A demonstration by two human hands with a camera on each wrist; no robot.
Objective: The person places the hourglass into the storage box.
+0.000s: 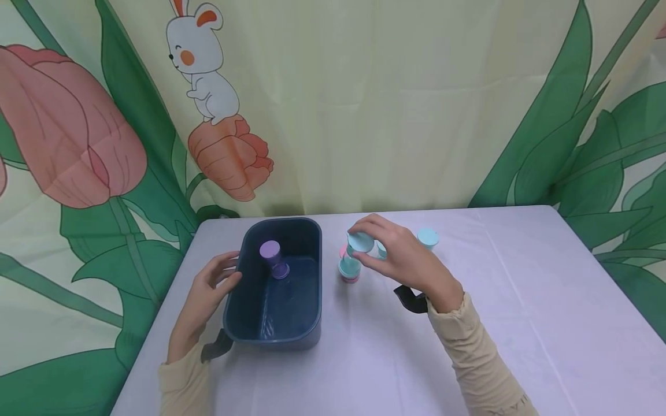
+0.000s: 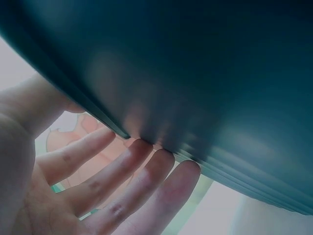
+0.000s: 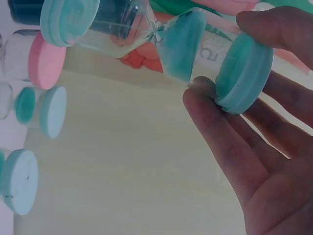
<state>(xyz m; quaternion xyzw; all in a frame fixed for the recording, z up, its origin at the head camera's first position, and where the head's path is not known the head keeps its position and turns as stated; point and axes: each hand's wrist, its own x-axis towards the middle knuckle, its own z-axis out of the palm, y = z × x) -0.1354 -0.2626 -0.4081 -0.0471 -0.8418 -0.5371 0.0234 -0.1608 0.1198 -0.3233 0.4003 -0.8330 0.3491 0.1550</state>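
Note:
My right hand [image 1: 403,254] pinches a sand timer [image 3: 183,46] by one end cap, thumb opposite the fingers. The timer has teal caps, clear glass, teal sand and a 5 marked on it. It is held above the table, just right of the dark blue bin [image 1: 291,294]. My left hand [image 1: 205,292] is at the bin's left side. In the left wrist view, its fairly straight fingertips [image 2: 183,171] touch the bin's outer wall below the rim. A purple sand timer [image 1: 270,250] stands inside the bin.
Beyond the held timer, partly hidden, stands a timer with a pink cap [image 3: 46,59]. Near it are a teal-capped timer [image 3: 54,112] and a pale blue-capped timer [image 1: 428,237]. The white-covered table [image 1: 520,346] ends at a printed curtain [image 1: 364,115] behind.

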